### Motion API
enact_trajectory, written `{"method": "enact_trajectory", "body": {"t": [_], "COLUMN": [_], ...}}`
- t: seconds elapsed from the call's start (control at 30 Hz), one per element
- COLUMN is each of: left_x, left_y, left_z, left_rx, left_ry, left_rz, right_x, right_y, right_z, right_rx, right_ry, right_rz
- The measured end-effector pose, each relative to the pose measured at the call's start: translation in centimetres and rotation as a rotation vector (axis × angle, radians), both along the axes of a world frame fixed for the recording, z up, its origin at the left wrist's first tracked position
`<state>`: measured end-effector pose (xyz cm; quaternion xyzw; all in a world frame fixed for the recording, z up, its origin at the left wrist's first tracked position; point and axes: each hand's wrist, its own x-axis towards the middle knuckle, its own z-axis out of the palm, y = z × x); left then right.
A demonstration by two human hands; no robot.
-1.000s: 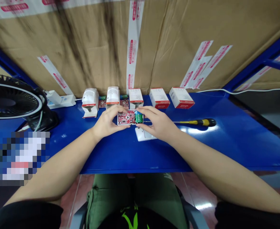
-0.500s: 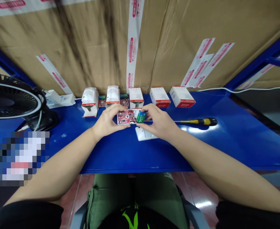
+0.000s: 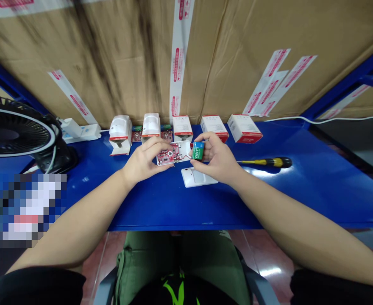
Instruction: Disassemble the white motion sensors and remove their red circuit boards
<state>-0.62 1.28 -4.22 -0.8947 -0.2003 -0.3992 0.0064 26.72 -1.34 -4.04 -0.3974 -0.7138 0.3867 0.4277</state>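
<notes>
My left hand (image 3: 140, 163) grips a white device base with a red circuit board (image 3: 170, 154) just above the blue table (image 3: 161, 203). A green and blue battery (image 3: 198, 151) is pinched in my right hand (image 3: 216, 163), lifted clear of the board's right end, with a thin wire between them. A white plastic cover (image 3: 199, 177) lies on the table under my right hand.
Along the back stand two white sensor units (image 3: 120, 133), small red boards and three white and red boxes (image 3: 244, 128) against a cardboard wall. A yellow and black screwdriver (image 3: 264, 162) lies to the right. A black fan (image 3: 18, 135) is at the left.
My right hand pulled the battery out of the board's holder and moved it to the right. The white cover on the table now shows more. My left hand kept hold of the board.
</notes>
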Motion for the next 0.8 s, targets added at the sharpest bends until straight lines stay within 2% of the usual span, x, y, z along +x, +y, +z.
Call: {"method": "enact_trajectory", "body": {"t": [0.1,0.33,0.57,0.67,0.8], "left_x": [0.1,0.5,0.1,0.1,0.3], "left_y": [-0.1,-0.3,-0.1,-0.1,-0.3], "left_z": [0.1,0.1,0.0,0.0,-0.1], "left_rx": [0.004,-0.002,-0.005,-0.031,-0.069], "left_ry": [-0.004,-0.020,-0.065,-0.088,-0.113], "left_rz": [0.011,0.021,0.016,-0.015,-0.044], "right_x": [0.0,-0.3,0.5,1.2,2.0], "right_y": [-0.1,-0.7,0.2,0.6,1.3], "right_z": [0.1,-0.5,-0.7,-0.4,-0.6], "right_rx": [0.016,0.250,0.301,0.360,0.491], "right_ry": [0.021,-0.143,-0.151,-0.153,-0.175], "right_rz": [-0.025,-0.012,-0.086,-0.051,0.069]}}
